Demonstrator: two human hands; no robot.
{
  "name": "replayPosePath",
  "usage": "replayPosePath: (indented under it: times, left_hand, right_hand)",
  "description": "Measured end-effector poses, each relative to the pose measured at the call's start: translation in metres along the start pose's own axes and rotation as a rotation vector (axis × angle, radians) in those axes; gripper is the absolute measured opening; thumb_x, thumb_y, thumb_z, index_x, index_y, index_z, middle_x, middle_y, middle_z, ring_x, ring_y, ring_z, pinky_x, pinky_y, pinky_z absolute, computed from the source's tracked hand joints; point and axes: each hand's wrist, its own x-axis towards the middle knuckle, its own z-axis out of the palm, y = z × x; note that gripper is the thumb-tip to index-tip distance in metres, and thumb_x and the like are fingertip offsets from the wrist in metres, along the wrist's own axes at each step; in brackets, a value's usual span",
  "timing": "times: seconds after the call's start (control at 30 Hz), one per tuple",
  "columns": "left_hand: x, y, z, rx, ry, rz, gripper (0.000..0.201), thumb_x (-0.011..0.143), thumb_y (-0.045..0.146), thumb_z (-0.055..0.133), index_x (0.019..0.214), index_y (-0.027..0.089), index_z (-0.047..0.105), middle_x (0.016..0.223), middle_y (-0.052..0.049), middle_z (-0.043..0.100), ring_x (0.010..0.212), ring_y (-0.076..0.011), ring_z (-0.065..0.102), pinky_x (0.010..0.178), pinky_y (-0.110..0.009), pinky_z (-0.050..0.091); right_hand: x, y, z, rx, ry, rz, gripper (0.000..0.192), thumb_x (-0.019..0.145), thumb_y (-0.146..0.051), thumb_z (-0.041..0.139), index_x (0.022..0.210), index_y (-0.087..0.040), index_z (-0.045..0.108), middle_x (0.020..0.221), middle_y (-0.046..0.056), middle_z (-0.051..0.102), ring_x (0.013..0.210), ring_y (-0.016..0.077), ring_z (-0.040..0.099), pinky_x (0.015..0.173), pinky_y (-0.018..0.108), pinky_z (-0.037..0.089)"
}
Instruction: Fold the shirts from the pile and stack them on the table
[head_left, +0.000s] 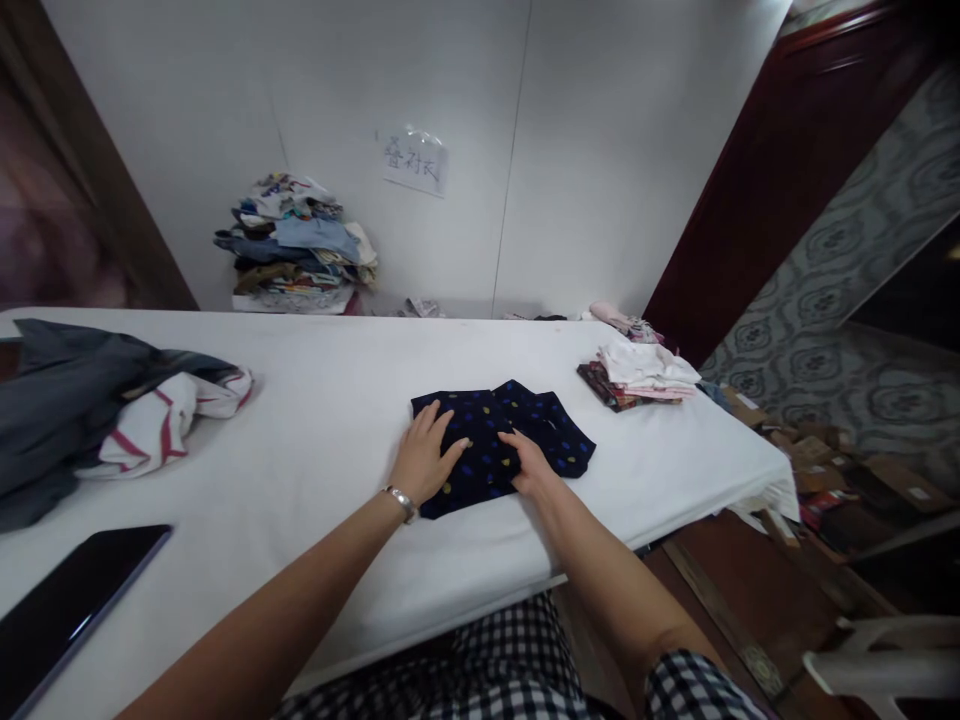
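A dark navy shirt (pixel 470 440) with blue and yellow dots lies on the white-covered table in front of me, partly folded, its right part spread out at an angle. My left hand (pixel 426 455), with a silver bracelet at the wrist, rests on the left part of the cloth, fingers apart and stretched out. Near the middle of the shirt, my right hand (pixel 527 465) grips the fabric, thumb on top and the other fingers mostly hidden beneath or behind it.
Folded clothes (pixel 637 372) lie to the right on the table (pixel 322 400). Grey and white-red garments (pixel 90 400) lie crumpled at the left, above a phone (pixel 75 600). A tall clothes pile (pixel 300 245) stands against the wall. Cardboard boxes (pixel 817 460) and a white chair (pixel 885 660) are right of the table.
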Motion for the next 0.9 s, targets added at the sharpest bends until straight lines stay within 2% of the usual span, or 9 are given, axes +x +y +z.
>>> replayPosePath:
  times: [0.1, 0.2, 0.3, 0.37, 0.47, 0.6, 0.77, 0.83, 0.9]
  left_hand:
    - [0.008, 0.004, 0.014, 0.149, -0.126, 0.08, 0.064, 0.089, 0.054, 0.038, 0.138, 0.014, 0.044, 0.153, -0.014, 0.03, 0.143, -0.0302, 0.022, 0.115, -0.05, 0.021]
    - [0.01, 0.006, 0.027, 0.279, -0.238, 0.087, 0.067, 0.088, 0.055, 0.036, 0.138, 0.011, 0.045, 0.149, -0.016, 0.037, 0.142, -0.0313, 0.024, 0.116, -0.051, 0.017]
    - [0.008, 0.008, 0.032, 0.333, -0.262, 0.057, 0.068, 0.088, 0.053, 0.036, 0.14, 0.01, 0.043, 0.149, -0.017, 0.036, 0.142, -0.0319, 0.024, 0.115, -0.051, 0.016]
    - [0.007, 0.01, 0.032, 0.323, -0.258, 0.042, 0.068, 0.088, 0.053, 0.037, 0.139, 0.009, 0.043, 0.149, -0.018, 0.035, 0.141, -0.0326, 0.025, 0.115, -0.052, 0.016]
    - [0.006, 0.01, 0.032, 0.306, -0.238, 0.042, 0.067, 0.087, 0.05, 0.039, 0.138, 0.008, 0.044, 0.148, -0.02, 0.036, 0.14, -0.0343, 0.026, 0.114, -0.053, 0.016]
    - [0.007, 0.009, 0.034, 0.293, -0.224, 0.044, 0.064, 0.085, 0.048, 0.042, 0.136, 0.008, 0.048, 0.147, -0.021, 0.037, 0.14, -0.0353, 0.028, 0.114, -0.054, 0.016]
    - [0.012, 0.004, 0.027, 0.231, -0.267, 0.038, 0.062, 0.085, 0.051, 0.043, 0.132, 0.012, 0.052, 0.146, -0.019, 0.041, 0.139, -0.0337, 0.029, 0.113, -0.053, 0.019]
    - [0.021, 0.003, 0.02, 0.21, -0.298, 0.018, 0.058, 0.085, 0.053, 0.041, 0.126, 0.014, 0.057, 0.142, -0.018, 0.046, 0.136, -0.0331, 0.035, 0.111, -0.053, 0.024]
    - [0.036, 0.004, 0.012, 0.212, -0.288, 0.011, 0.055, 0.087, 0.054, 0.037, 0.121, 0.017, 0.061, 0.138, -0.016, 0.052, 0.131, -0.0318, 0.042, 0.109, -0.051, 0.027]
  right_hand:
    - [-0.002, -0.004, -0.001, -0.124, -0.003, -0.075, 0.035, 0.072, -0.018, 0.063, 0.106, -0.021, 0.063, 0.085, 0.001, 0.073, 0.077, 0.0195, 0.069, 0.072, 0.032, 0.055]
    - [-0.002, -0.007, -0.003, -0.25, 0.037, -0.081, 0.053, 0.072, -0.023, 0.065, 0.124, -0.025, 0.055, 0.106, 0.004, 0.071, 0.096, 0.0221, 0.067, 0.083, 0.036, 0.054]
    - [-0.006, -0.01, -0.008, -0.45, 0.12, -0.183, 0.07, 0.071, -0.027, 0.068, 0.137, -0.024, 0.045, 0.132, 0.007, 0.057, 0.122, 0.0233, 0.054, 0.102, 0.038, 0.043]
    - [-0.011, -0.01, -0.012, -0.607, 0.124, -0.362, 0.07, 0.071, -0.027, 0.069, 0.137, -0.023, 0.046, 0.144, 0.007, 0.045, 0.134, 0.0237, 0.04, 0.112, 0.039, 0.032]
    - [-0.018, -0.003, -0.017, -0.85, -0.025, -0.609, 0.059, 0.073, -0.029, 0.068, 0.13, -0.026, 0.054, 0.151, 0.003, 0.035, 0.142, 0.0226, 0.025, 0.118, 0.039, 0.015]
    - [-0.022, 0.012, -0.019, -1.033, -0.161, -0.54, 0.05, 0.072, -0.029, 0.072, 0.121, -0.024, 0.062, 0.149, 0.006, 0.038, 0.144, 0.0254, 0.017, 0.118, 0.047, 0.004]
    - [-0.041, 0.013, -0.027, -0.902, -0.12, -0.593, 0.037, 0.072, -0.028, 0.072, 0.109, -0.026, 0.069, 0.142, 0.005, 0.048, 0.14, 0.0258, 0.028, 0.117, 0.048, 0.01]
    - [-0.057, 0.014, -0.036, -0.737, -0.056, -0.588, 0.033, 0.074, -0.029, 0.071, 0.107, -0.027, 0.07, 0.132, 0.006, 0.057, 0.131, 0.0253, 0.042, 0.115, 0.047, 0.022]
    - [-0.075, 0.016, -0.047, -0.486, 0.071, -0.45, 0.036, 0.071, -0.03, 0.075, 0.106, -0.026, 0.069, 0.122, 0.007, 0.063, 0.118, 0.0263, 0.055, 0.106, 0.047, 0.038]
